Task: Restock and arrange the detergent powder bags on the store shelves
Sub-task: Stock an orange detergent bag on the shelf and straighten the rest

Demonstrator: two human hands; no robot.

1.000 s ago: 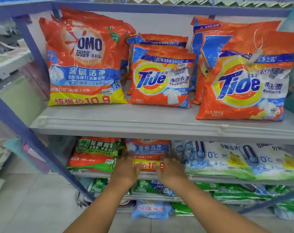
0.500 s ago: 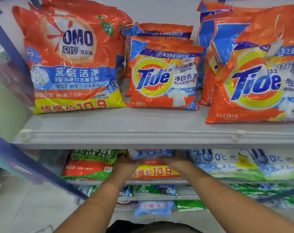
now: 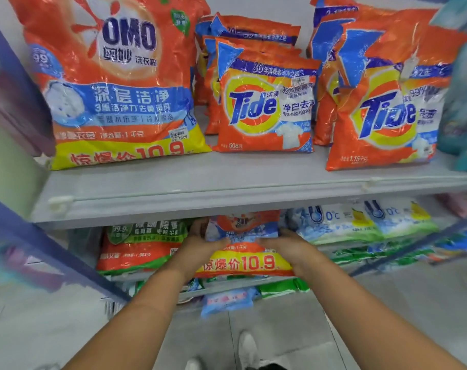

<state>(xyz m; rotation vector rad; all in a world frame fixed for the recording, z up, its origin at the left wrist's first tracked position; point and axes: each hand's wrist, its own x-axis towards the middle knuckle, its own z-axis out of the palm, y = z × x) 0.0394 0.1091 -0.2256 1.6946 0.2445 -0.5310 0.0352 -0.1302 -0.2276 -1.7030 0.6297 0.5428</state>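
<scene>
Both hands — left hand (image 3: pixel 200 245), right hand (image 3: pixel 293 249) — grip the orange plastic detergent bag with yellow price band (image 3: pixel 244 252), lower centre, on the grey second shelf (image 3: pixel 152 275); upper shelf looks stocked — this bag not yet settled

Brightness: bright, even light over the whole scene, colours strong.
Glare: white shine on the crinkled plastic of the OMO bag (image 3: pixel 115 84) and the large Tide bag (image 3: pixel 387 102).
Shadows: soft and dim under the upper shelf (image 3: pixel 227 188); no hard edges.
Blur: left frame post (image 3: pixel 53 252) and the right edge are smeared; the centre is sharper.
Distortion: wide-angle bending; the shelf lines curve toward the edges.
</scene>
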